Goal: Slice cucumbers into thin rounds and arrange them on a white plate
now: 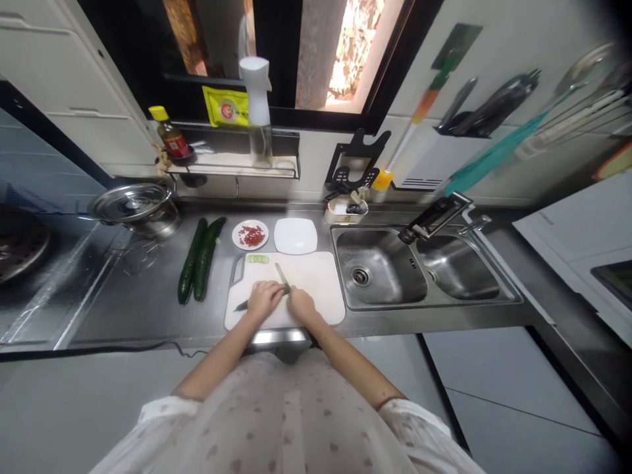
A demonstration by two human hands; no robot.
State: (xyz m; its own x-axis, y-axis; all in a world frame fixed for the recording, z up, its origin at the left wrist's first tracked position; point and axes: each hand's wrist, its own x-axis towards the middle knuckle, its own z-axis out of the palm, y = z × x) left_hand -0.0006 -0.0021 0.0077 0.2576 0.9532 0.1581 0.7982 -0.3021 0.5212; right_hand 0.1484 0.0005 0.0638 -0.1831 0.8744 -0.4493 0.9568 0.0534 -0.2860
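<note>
Beyond board [320, 283], plate [246, 223] of red bits [253, 236]

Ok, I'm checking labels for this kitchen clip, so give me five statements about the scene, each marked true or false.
1. The left hand holds a cucumber piece on the cutting board. True.
2. The right hand rests in the sink. False: it holds a knife over the board.
3. Some cucumber slices lie on the board. True.
4. The plate of red pieces stands right of the white dish. False: it stands left of it.
5. Two cucumbers lie left of the board. True.
</note>
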